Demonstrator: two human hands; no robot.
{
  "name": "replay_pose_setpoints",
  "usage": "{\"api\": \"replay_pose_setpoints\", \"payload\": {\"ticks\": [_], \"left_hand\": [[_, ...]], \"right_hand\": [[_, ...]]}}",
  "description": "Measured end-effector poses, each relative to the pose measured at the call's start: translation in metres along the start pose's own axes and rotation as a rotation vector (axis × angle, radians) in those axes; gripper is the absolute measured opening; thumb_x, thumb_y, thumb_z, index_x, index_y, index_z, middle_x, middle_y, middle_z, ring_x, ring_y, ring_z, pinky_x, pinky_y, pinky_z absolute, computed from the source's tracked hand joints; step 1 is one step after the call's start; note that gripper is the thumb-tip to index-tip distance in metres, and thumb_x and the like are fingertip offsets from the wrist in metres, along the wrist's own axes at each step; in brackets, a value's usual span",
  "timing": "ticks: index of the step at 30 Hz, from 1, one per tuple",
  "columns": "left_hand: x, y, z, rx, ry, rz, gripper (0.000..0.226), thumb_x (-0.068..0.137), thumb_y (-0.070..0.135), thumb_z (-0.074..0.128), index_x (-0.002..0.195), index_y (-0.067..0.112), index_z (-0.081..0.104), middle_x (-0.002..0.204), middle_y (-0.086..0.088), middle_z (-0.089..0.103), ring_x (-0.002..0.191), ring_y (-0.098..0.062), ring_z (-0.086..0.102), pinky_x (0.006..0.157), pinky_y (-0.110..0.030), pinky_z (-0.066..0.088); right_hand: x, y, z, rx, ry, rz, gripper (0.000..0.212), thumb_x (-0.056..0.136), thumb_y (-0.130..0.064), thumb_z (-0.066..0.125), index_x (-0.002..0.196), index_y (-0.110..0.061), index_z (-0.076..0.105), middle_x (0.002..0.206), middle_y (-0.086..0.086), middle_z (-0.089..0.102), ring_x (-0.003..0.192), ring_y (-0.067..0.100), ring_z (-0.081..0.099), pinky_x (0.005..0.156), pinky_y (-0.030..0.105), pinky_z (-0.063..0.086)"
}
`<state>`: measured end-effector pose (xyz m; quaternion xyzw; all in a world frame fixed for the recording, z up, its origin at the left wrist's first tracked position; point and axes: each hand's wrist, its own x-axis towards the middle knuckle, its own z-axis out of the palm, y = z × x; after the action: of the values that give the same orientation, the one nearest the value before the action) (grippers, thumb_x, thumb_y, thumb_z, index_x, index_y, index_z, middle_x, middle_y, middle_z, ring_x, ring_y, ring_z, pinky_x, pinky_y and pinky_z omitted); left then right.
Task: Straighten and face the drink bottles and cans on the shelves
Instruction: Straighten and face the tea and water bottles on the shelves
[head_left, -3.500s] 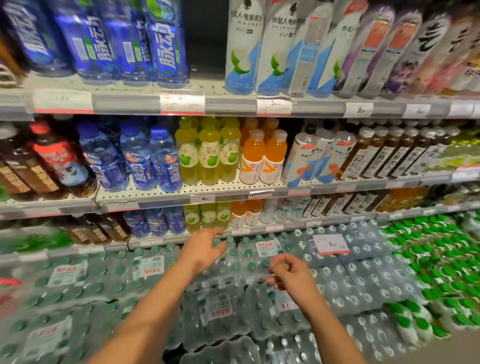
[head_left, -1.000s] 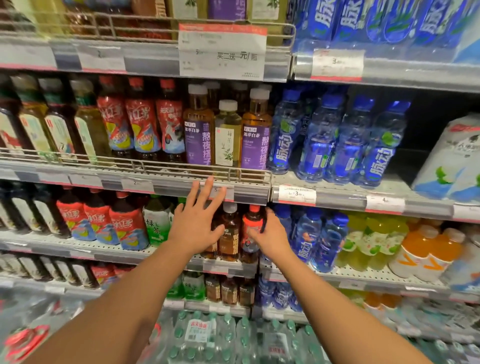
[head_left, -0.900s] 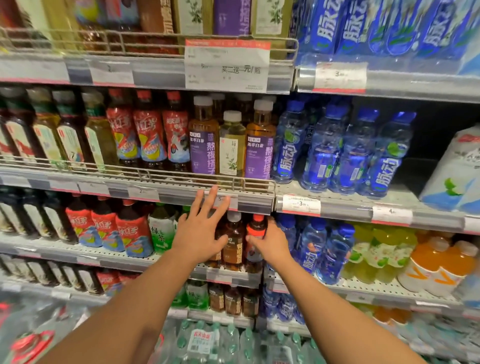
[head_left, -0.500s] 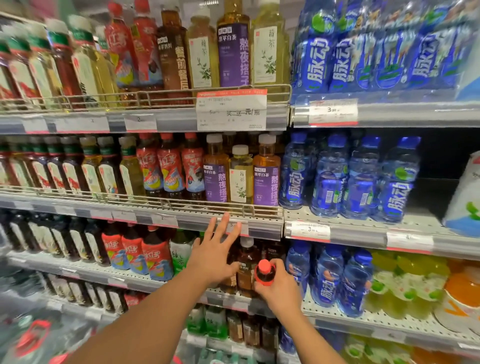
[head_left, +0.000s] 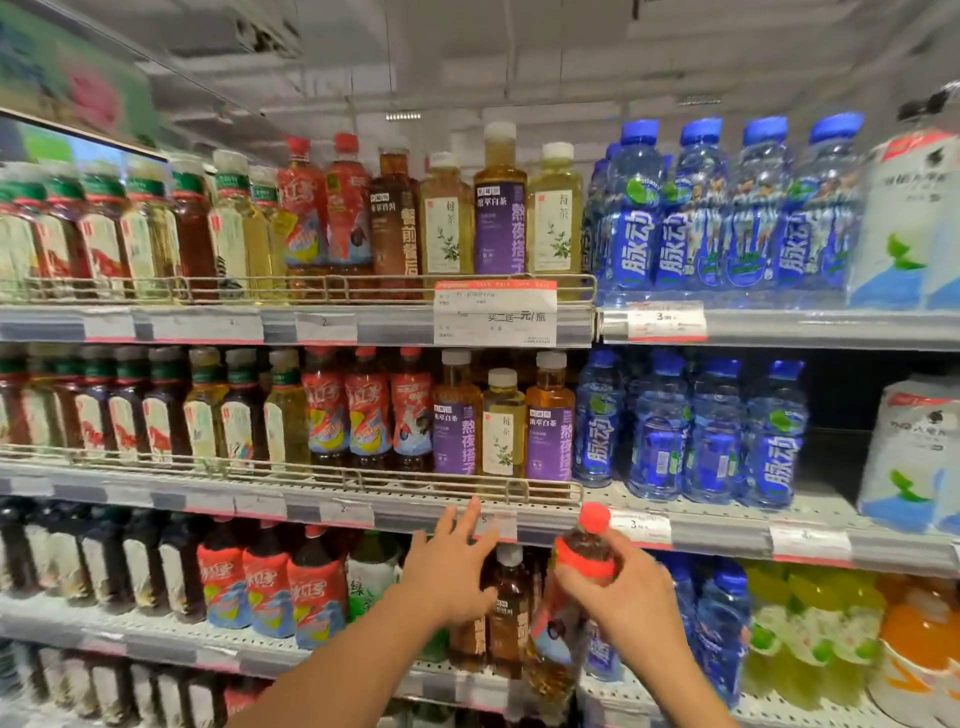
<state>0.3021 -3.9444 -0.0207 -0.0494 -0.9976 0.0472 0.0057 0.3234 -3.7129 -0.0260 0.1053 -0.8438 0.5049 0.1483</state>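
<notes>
head cam | worn at head height, faces forward and slightly up at the drink shelves (head_left: 332, 519) | close in, arms in frame | single view, none shared

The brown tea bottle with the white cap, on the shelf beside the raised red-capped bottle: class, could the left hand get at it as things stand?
Probably yes. The left hand is open, right beside the brown tea bottle, with nothing between them. The right hand holds the red-capped bottle just to the other side.
</notes>
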Motion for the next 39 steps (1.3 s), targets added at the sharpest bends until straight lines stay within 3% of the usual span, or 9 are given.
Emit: {"api": "replay_pose_setpoints", "payload": {"ticks": [7,9,11,16,22,27,32,36,39], "left_hand": [[-0.014,-0.075,-0.083,0.056,0.357,0.241,0.047,0.095,0.046,0.046,0.139,0.031,0.055,0.162,0.000,0.033,0.152,-0.027,0.021,0.118,-0.049,0.029],[-0.011,-0.101,-0.112,0.078,0.555,0.316,0.038,0.090,0.043,0.048,0.121,0.032,0.068,0.143,0.003,0.057,0.139,-0.025,0.044,0.107,-0.045,0.045],[-0.009,-0.121,-0.138,0.069,0.722,0.372,0.034,0.088,0.043,0.048,0.107,0.032,0.074,0.122,0.009,0.069,0.122,-0.018,0.058,0.094,-0.039,0.054],[-0.006,-0.148,-0.199,-0.029,0.915,0.479,0.032,0.086,0.039,0.047,0.098,0.028,0.075,0.106,0.011,0.072,0.100,-0.016,0.064,0.081,-0.035,0.057],[0.004,-0.181,-0.254,-0.290,1.029,0.357,0.033,0.093,0.035,0.060,0.126,0.032,0.064,0.135,0.018,0.057,0.117,-0.005,0.057,0.095,-0.024,0.048],[0.018,-0.189,-0.310,-0.535,1.118,0.213,0.044,0.095,0.028,0.063,0.137,0.035,0.051,0.116,0.022,0.056,0.091,0.001,0.054,0.064,-0.007,0.038],[0.041,-0.184,-0.347,-0.700,1.099,0.121,0.058,0.094,0.031,0.064,0.146,0.033,0.039,0.108,0.016,0.058,0.088,-0.006,0.057,0.070,-0.022,0.047],[0.057,-0.174,-0.371,-0.674,1.063,0.066,0.057,0.092,0.038,0.064,0.143,0.029,0.042,0.125,0.005,0.065,0.090,-0.014,0.066,0.078,-0.035,0.055],[0.062,-0.168,-0.385,-0.674,1.029,-0.002,0.057,0.090,0.041,0.066,0.140,0.024,0.043,0.120,-0.001,0.066,0.085,-0.013,0.061,0.079,-0.036,0.052]], "right_hand": [[0.040,-0.101,-0.003,-0.126,0.154,-0.252,0.041,0.067,-0.071,0.069,0.101,-0.051,0.057,0.066,-0.016,0.067,0.069,-0.002,0.063,0.068,0.025,0.049],[0.062,-0.136,-0.004,-0.114,0.204,-0.334,0.032,0.067,-0.068,0.067,0.090,-0.047,0.062,0.066,-0.016,0.067,0.066,-0.001,0.063,0.065,0.026,0.048],[0.086,-0.170,-0.005,-0.100,0.230,-0.398,0.039,0.065,-0.066,0.066,0.098,-0.044,0.069,0.071,-0.016,0.071,0.069,0.000,0.066,0.069,0.028,0.052],[0.145,-0.220,-0.007,-0.069,0.257,-0.448,0.062,0.067,-0.070,0.066,0.119,-0.036,0.072,0.090,-0.012,0.076,0.085,0.004,0.070,0.082,0.035,0.055],[0.170,-0.220,0.003,0.042,0.316,-0.498,0.048,0.065,-0.067,0.067,0.106,-0.043,0.073,0.088,-0.017,0.076,0.081,0.002,0.070,0.076,0.029,0.054],[0.183,-0.212,0.000,0.093,0.280,-0.541,0.059,0.065,-0.071,0.061,0.109,-0.033,0.075,0.089,-0.011,0.077,0.080,0.007,0.072,0.074,0.030,0.053],[0.187,-0.209,-0.004,0.111,0.187,-0.550,0.059,0.068,-0.068,0.062,0.113,-0.032,0.073,0.092,-0.010,0.078,0.086,0.010,0.073,0.083,0.040,0.057],[0.183,-0.213,-0.006,0.164,0.138,-0.562,0.055,0.067,-0.066,0.063,0.107,-0.030,0.074,0.091,-0.012,0.078,0.084,0.007,0.073,0.075,0.023,0.055],[0.182,-0.213,-0.009,0.161,0.110,-0.561,0.048,0.069,-0.065,0.063,0.100,-0.030,0.075,0.087,-0.009,0.078,0.080,0.010,0.073,0.074,0.028,0.057]]}}
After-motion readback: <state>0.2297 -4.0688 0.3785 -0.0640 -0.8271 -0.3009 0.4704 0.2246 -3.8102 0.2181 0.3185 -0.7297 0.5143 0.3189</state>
